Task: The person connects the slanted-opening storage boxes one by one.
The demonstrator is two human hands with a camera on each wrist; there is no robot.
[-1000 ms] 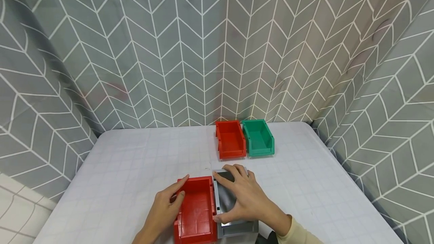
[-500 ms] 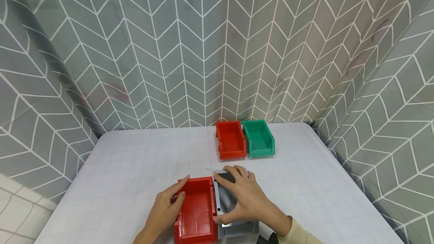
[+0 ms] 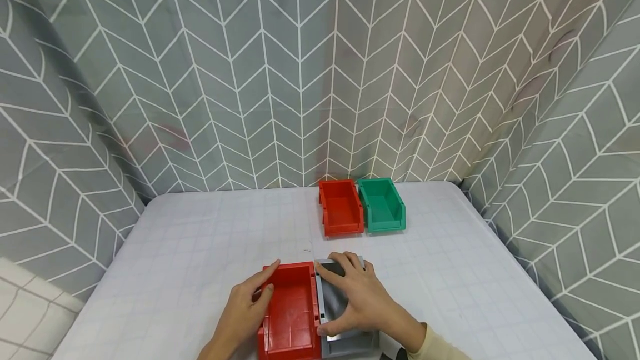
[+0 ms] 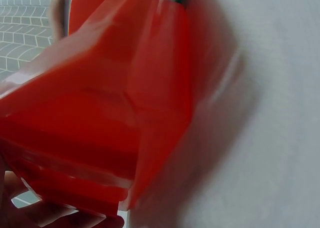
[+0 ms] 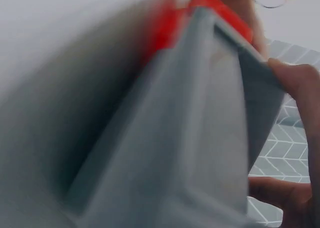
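A large red storage bin (image 3: 290, 315) sits on the table near me, its long side along a grey storage bin (image 3: 352, 344) to its right. My left hand (image 3: 240, 313) grips the red bin's left rim, thumb over the edge; in the left wrist view the bin (image 4: 85, 118) fills much of the picture, with fingers (image 4: 37, 213) at its lower rim. Across the grey bin spreads my right hand (image 3: 357, 299), thumb on the near part of its left rim and fingers over the far end. In the right wrist view the grey bin (image 5: 222, 133) is partly blurred.
At the back of the white table (image 3: 215, 238) stand a smaller red bin (image 3: 342, 207) and a green bin (image 3: 382, 204), side by side. A patterned grey curtain (image 3: 300, 71) rises behind and at both sides.
The grey bin has slid slightly toward me along the red bin's side, with my right hand on it. My left hand and the large red bin have hardly moved.
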